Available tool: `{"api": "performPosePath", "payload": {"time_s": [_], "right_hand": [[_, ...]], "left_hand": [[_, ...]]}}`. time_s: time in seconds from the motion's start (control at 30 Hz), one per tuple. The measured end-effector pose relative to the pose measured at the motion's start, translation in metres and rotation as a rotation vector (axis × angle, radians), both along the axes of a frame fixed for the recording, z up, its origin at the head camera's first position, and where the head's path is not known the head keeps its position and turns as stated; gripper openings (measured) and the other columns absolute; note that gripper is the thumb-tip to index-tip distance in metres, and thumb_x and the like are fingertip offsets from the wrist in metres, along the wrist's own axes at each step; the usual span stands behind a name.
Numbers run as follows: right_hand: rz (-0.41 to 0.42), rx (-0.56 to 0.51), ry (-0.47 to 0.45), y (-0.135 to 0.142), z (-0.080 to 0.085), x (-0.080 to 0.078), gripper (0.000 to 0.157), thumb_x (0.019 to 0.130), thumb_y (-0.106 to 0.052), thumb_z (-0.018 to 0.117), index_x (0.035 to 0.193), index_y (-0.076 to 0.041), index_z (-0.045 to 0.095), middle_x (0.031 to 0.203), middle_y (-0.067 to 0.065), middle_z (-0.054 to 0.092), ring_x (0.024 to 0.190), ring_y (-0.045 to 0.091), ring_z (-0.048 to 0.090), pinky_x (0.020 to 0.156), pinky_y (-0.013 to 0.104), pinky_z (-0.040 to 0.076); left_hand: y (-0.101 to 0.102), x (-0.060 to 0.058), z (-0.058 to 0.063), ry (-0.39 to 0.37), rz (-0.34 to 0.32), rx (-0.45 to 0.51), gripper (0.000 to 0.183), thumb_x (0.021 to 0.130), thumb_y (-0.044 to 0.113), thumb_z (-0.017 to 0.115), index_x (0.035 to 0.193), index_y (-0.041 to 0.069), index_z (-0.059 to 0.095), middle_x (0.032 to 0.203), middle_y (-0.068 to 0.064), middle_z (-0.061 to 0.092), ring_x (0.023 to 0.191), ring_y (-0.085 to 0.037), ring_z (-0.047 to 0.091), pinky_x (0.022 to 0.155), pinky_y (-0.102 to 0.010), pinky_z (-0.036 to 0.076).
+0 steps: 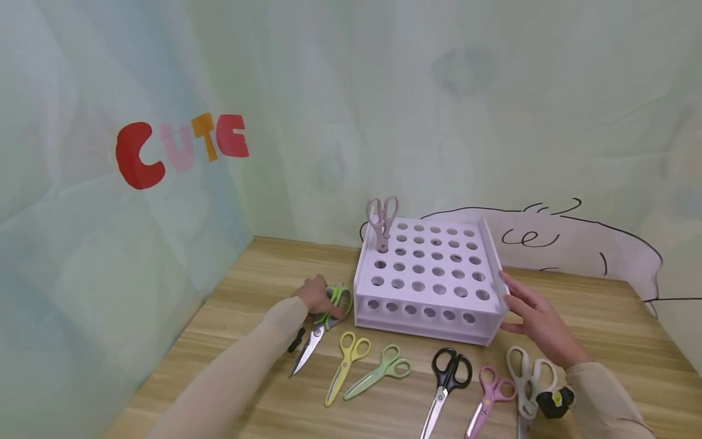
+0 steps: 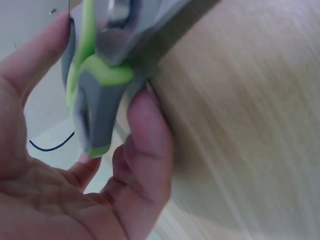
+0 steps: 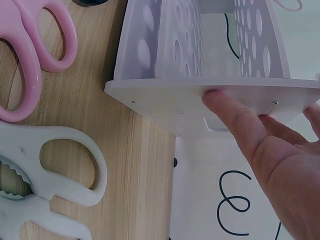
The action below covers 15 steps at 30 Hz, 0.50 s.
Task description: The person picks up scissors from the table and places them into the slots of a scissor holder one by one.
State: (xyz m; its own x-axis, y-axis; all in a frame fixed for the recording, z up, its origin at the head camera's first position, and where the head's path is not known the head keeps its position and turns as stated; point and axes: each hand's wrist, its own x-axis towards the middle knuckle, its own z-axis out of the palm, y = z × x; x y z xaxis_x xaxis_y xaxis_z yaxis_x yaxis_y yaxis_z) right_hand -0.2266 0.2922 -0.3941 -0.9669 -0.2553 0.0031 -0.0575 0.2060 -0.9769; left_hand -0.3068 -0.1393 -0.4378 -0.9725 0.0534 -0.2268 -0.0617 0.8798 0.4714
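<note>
My left hand pinches a pair of green-and-grey scissors by the handles, left of the white rack. In the left wrist view, thumb and curled fingers lie on either side of the grey-green handle. The blades point toward the near side of the table. My right hand touches the right wall of the white rack with extended fingers, as the right wrist view also shows against the panel. One pair of mauve scissors stands upright in a hole at the rack's back left.
In front of the rack lie yellow scissors, light green scissors, black-handled scissors, pink scissors and white-handled scissors. The wooden table meets a printed backdrop behind.
</note>
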Motion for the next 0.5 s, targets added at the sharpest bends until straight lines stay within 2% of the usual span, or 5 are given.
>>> {"api": "performPosePath", "payload": {"time_s": [0.13, 0.3, 0.4, 0.5], "right_hand": [[0.005, -0.001, -0.002, 0.0006, 0.0006, 0.0003, 0.062, 0.108, -0.030, 0.043, 0.159, -0.012, 0.013, 0.160, 0.027, 0.008, 0.109, -0.005, 0.052, 0.090, 0.040, 0.055], [-0.003, 0.018, -0.009, 0.0000, 0.0017, 0.0004, 0.062, 0.107, -0.030, 0.043, 0.159, -0.014, 0.012, 0.161, 0.027, 0.008, 0.108, -0.005, 0.052, 0.089, 0.038, 0.055], [-0.003, 0.022, -0.004, 0.0003, 0.0016, 0.0004, 0.062, 0.108, -0.030, 0.043, 0.159, -0.013, 0.013, 0.161, 0.027, 0.008, 0.108, -0.005, 0.052, 0.089, 0.037, 0.055], [0.001, 0.018, 0.000, 0.0006, 0.0009, 0.0002, 0.062, 0.108, -0.030, 0.043, 0.159, -0.013, 0.013, 0.160, 0.027, 0.008, 0.108, -0.005, 0.053, 0.088, 0.037, 0.055]], "left_hand": [[-0.0007, -0.0004, -0.0010, -0.020, 0.031, 0.101, 0.078, 0.064, 0.027, 0.094, 0.116, 0.001, 0.042, 0.096, -0.016, 0.053, 0.075, -0.028, 0.058, 0.050, -0.034, 0.055], [-0.0043, -0.0039, 0.0004, -0.053, 0.071, 0.239, 0.072, 0.068, 0.007, 0.090, 0.123, 0.000, 0.044, 0.102, -0.020, 0.055, 0.075, -0.031, 0.064, 0.051, -0.037, 0.058], [-0.0041, -0.0060, 0.0019, -0.096, 0.076, 0.279, 0.073, 0.069, 0.002, 0.088, 0.127, -0.002, 0.045, 0.108, -0.022, 0.055, 0.077, -0.033, 0.065, 0.053, -0.036, 0.059], [-0.0038, -0.0073, 0.0035, -0.116, 0.066, 0.275, 0.066, 0.071, 0.001, 0.086, 0.125, -0.005, 0.049, 0.106, -0.020, 0.058, 0.077, -0.032, 0.066, 0.056, -0.036, 0.060]]}}
